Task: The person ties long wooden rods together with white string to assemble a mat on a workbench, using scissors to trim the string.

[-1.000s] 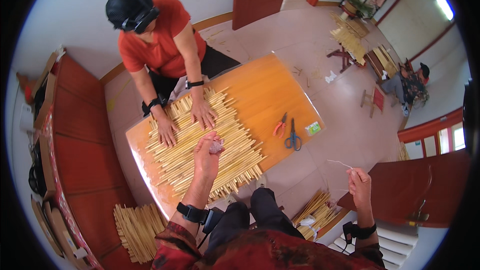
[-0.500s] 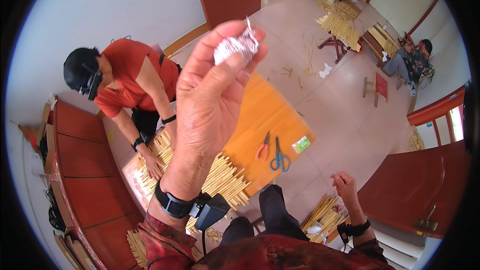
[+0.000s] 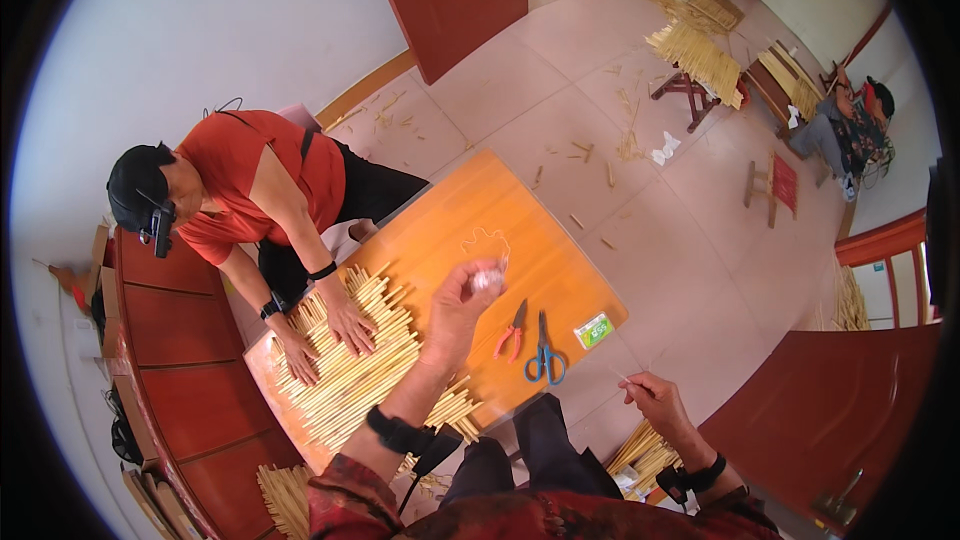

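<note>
In a room with a tiled floor, an orange table (image 3: 570,280) bears a layer of pale sticks (image 3: 350,390), red-handled pliers (image 3: 514,329), blue-handled scissors (image 3: 545,355) and a small green-and-white packet (image 3: 594,331). From the head view, the left hand (image 3: 457,313) is curled closed round a whitish ball of string (image 3: 487,281), thumb and fingers gripping it above the table. The right hand (image 3: 656,400) is nearly closed, thumb and fingers pinching a thin thread (image 3: 625,377) beyond the table's near right corner, over the floor. The left forearm reaches forward across the sticks; the right is bent, well apart from it. A co-worker's two hands press flat on the sticks.

The ball is blurred and partly covered by fingers. Loose string loops beside it; whether it touches the table cannot be told. The thread's course between the hands is too faint to follow.
</note>
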